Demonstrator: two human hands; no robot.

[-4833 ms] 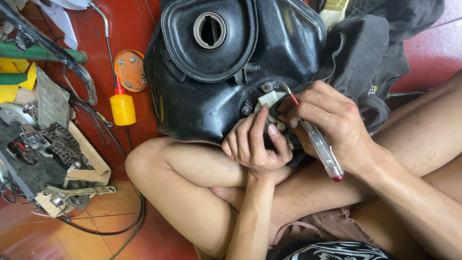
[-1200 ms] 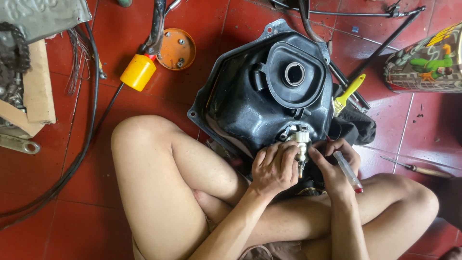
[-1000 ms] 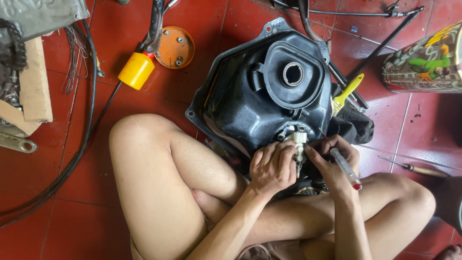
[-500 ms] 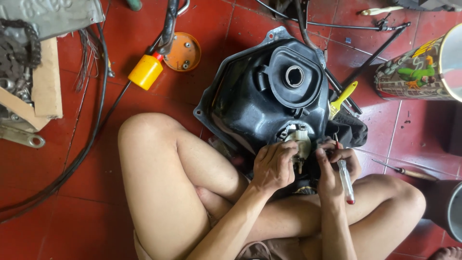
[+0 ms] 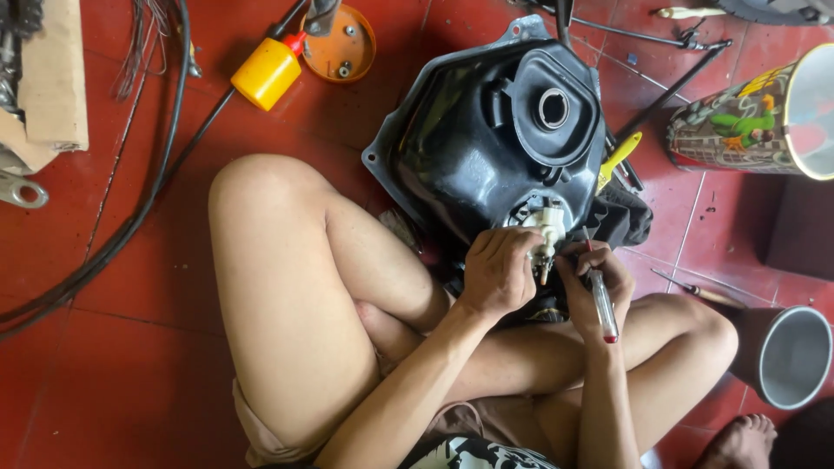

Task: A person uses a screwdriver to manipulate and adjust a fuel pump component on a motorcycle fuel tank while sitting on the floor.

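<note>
A black motorcycle fuel tank [image 5: 486, 139] rests against my crossed legs on the red tile floor. A small white plastic fitting [image 5: 547, 224] sits in an opening on the tank's near side. My left hand [image 5: 497, 274] grips this fitting from the left. My right hand [image 5: 598, 287] holds a screwdriver with a clear, red-tipped handle [image 5: 601, 304], its shaft pointing up toward the fitting. The blade tip is hidden behind my fingers.
A yellow bottle [image 5: 268, 71] and an orange disc [image 5: 343, 43] lie at the top left, with black cables [image 5: 130, 217] beside them. A printed tin can [image 5: 764, 122] and a grey cup [image 5: 795, 356] stand at the right. A yellow-handled tool [image 5: 618, 158] pokes out by the tank. Someone's foot [image 5: 738, 439] shows at the bottom right.
The view has shifted, so the tank sits further right. My right hand turned the screwdriver more upright beside the fitting. My left hand stays on the fitting.
</note>
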